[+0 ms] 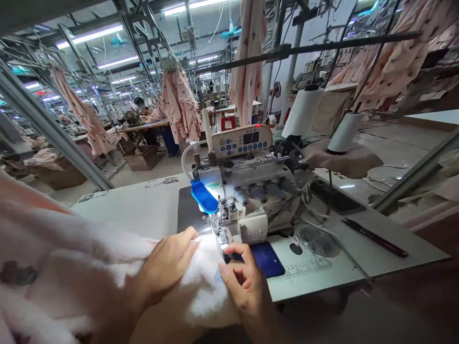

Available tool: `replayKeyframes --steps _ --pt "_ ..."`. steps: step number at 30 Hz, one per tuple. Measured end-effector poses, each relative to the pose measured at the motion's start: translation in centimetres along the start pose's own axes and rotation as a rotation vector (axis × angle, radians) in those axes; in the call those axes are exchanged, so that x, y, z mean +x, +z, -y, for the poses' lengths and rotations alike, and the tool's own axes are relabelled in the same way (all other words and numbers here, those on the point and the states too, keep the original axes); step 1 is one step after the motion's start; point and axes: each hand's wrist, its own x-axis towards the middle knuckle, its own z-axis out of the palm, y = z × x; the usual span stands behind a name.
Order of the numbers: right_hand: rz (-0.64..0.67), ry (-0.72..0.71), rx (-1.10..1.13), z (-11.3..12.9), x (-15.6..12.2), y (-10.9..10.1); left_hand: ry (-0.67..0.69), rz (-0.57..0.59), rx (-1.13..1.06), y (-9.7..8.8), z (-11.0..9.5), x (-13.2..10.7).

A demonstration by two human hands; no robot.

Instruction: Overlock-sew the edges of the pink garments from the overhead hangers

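Fleece fabric at the sewing machine, as I view it remotely through the head camera. The fleece fabric point(204, 284), white with pink parts, lies on the near side of the sewing machine point(263, 177); its long axis runs from the left edge of my view, where it bunches, rightward to the needle area. Its narrow white end points forward, away from the wearer, with the tip at the presser foot point(218, 230). I have the left hand point(167, 265) resting on the fabric, fingers bent; whether it pinches cloth, I cannot tell. The right hand point(247, 284) is half curled at the fabric's right border, thumb and forefinger curving toward each other; I cannot tell whether they grip. A blue guard point(204, 197) sits above the presser foot; two thread cones point(303, 113) stand beyond, to the right.
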Motion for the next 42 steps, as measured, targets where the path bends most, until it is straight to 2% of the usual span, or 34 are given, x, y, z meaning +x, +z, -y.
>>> replayKeyframes --steps 4,7,9,14,17,21,24,26,28,30,32,34,36,37,39,42 --pt "0.071 -0.098 -0.128 -0.2 0.3 -0.5 -0.002 0.004 0.036 0.3 -0.2 0.1" --pt "0.049 -0.215 -0.189 -0.4 1.0 -1.2 0.024 -0.018 0.098 0.6 -0.5 0.9" --pt "0.027 -0.243 -0.212 -0.3 1.6 -1.7 0.06 -0.046 0.13 0.7 -0.8 1.5" --pt "0.07 -0.086 -0.257 0.1 2.5 -2.2 0.137 -0.123 0.236 1.1 -1.3 2.5" --pt "0.087 0.018 -0.212 0.2 3.1 -2.2 0.149 -0.177 0.309 1.0 -1.5 3.2" --pt "0.086 0.034 -0.156 0.4 3.8 -2.2 0.137 -0.237 0.341 0.8 -1.7 3.8" --pt "0.049 0.011 -0.103 0.3 3.3 -2.2 0.154 -0.349 0.355 1.4 -1.8 2.0" --pt "0.05 0.013 -0.003 -0.1 2.2 -2.2 0.316 -0.463 0.372 2.8 -1.6 0.0" --pt "0.093 0.044 0.161 -0.8 0.9 -2.1 0.579 -0.601 0.366 4.7 -1.1 -2.0" --pt "0.081 0.04 0.242 -1.5 0.0 -2.0 0.684 -0.774 0.222 6.6 -0.2 -3.2" --pt "-0.051 0.012 0.142 -2.2 -0.2 -1.8 0.606 -0.858 0.0 7.6 0.8 -3.6" --pt "-0.109 0.029 0.004 -2.8 0.1 -1.6 0.449 -0.847 -0.176 7.9 1.4 -3.6" --pt "0.013 0.102 0.016 -3.0 0.3 -1.2 0.332 -0.811 -0.249 7.7 1.4 -3.7" --pt "0.105 0.13 0.068 -3.0 0.3 -1.0 0.32 -0.813 -0.268 7.6 1.2 -3.8" --pt "0.214 0.139 0.174 -2.7 -0.3 -0.7 0.378 -0.842 -0.268 7.7 0.3 -4.2" --pt "0.245 0.129 0.19 -1.7 -1.9 -1.0 0.479 -0.886 -0.215 8.4 -0.8 -5.1"
